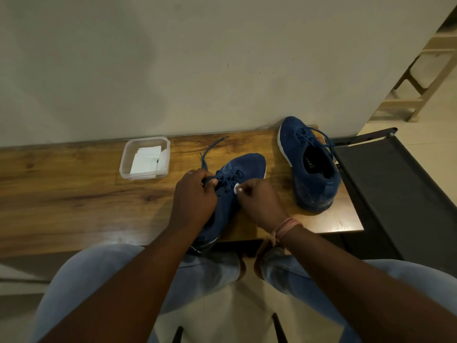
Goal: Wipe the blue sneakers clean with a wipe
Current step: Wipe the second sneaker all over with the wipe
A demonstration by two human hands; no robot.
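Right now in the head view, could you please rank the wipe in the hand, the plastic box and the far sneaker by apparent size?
1. Far sneaker, largest.
2. Plastic box, clearly smaller.
3. Wipe, smallest; the right hand hides most of it.

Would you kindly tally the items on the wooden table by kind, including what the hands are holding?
Blue sneakers: 2, one under the hands, one by the wall
Clear plastic containers: 1, holding folded white wipes
Wipes in use: 1, pinched in the right hand
Total: 4
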